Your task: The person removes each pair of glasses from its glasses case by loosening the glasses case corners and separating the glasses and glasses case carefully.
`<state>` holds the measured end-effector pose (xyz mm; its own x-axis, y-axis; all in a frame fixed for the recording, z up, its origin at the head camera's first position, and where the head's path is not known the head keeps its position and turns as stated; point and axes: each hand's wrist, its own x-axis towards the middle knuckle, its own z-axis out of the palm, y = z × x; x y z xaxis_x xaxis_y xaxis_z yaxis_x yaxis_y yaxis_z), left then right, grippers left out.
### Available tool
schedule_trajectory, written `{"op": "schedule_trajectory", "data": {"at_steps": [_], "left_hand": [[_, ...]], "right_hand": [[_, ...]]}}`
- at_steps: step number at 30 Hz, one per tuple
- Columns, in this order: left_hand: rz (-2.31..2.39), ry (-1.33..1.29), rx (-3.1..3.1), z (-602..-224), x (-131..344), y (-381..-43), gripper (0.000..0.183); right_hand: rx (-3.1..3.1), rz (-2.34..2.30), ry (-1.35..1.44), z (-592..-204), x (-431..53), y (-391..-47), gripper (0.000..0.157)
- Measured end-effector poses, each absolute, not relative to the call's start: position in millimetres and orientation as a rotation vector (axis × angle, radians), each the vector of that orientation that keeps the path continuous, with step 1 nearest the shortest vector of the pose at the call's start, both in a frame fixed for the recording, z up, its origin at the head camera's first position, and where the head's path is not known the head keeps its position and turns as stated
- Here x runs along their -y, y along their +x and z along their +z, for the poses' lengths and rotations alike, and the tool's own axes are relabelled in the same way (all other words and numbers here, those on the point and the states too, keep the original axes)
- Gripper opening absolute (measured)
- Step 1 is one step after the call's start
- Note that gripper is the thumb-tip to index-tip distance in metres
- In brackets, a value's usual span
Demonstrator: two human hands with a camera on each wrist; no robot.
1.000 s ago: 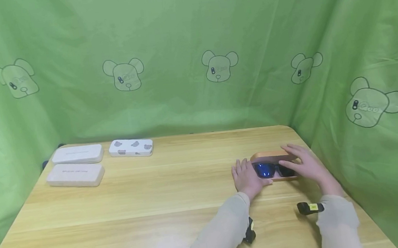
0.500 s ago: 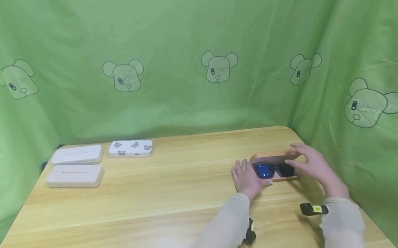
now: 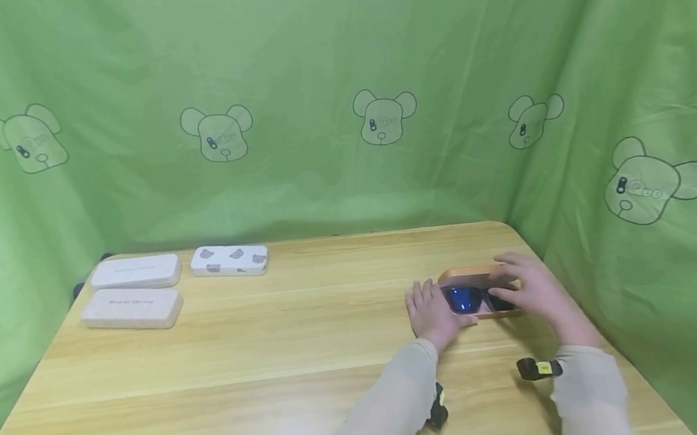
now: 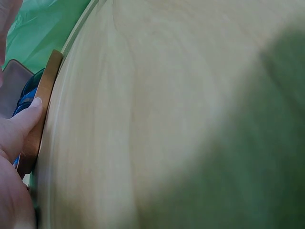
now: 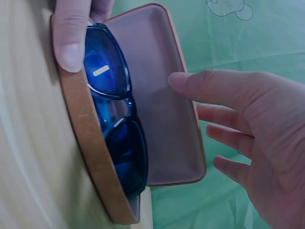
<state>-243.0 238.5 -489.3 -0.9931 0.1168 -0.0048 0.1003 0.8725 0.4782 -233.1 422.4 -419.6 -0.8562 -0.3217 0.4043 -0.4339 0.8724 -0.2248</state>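
Observation:
An orange-brown glasses case [image 3: 464, 273] sits near the table's right side with its lid [image 5: 157, 129] raised. Inside lie dark-framed sunglasses [image 5: 126, 155] with blue mirrored lenses, folded. My left hand [image 3: 433, 316] grips the case's left end; its thumb [image 5: 71, 50] lies over the front wall, and its fingers are partly hidden in the right wrist view. My right hand [image 3: 535, 290] holds the lid's edge, with the thumb on the pinkish lining and the other fingers behind the lid. In the left wrist view, the front wall [image 4: 45, 90] stands on the table under the left thumb.
Two pale cases [image 3: 136, 272] [image 3: 132, 308] lie at the table's back left, one before the other. Beside them is a white case [image 3: 229, 260] with grey bear prints. Green curtain [image 3: 319, 178] encloses the back and sides of the wooden table [image 3: 210, 359].
My right hand shifts slightly right, then back left to the lid's edge, covering more of the right lens. My left hand, the case and the sunglasses stay put.

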Motion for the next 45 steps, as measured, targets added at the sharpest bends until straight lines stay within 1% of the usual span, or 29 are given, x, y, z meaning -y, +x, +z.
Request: {"op": "schedule_trajectory", "data": {"at_steps": [9,20,30,45], "left_hand": [[0.772,0.176,-3.015,-492.4,-239.3,-244.0,0.108],[0.769,0.178,-3.009,-491.4,-240.2,-244.5,0.107],[0.778,0.178,-3.013,-494.2,-241.0,-244.2,0.109],[0.756,0.168,-3.02,-494.3,-241.3,-244.1,0.108]], "right_hand": [[2.721,0.336,0.586,-428.3,-418.7,-237.6,0.021],[2.812,0.236,0.441,-439.2,-413.0,-240.9,0.019],[2.84,0.122,0.363,-442.9,-406.1,-241.6,0.02],[2.833,0.152,0.373,-443.1,-405.1,-240.0,0.015]]}}
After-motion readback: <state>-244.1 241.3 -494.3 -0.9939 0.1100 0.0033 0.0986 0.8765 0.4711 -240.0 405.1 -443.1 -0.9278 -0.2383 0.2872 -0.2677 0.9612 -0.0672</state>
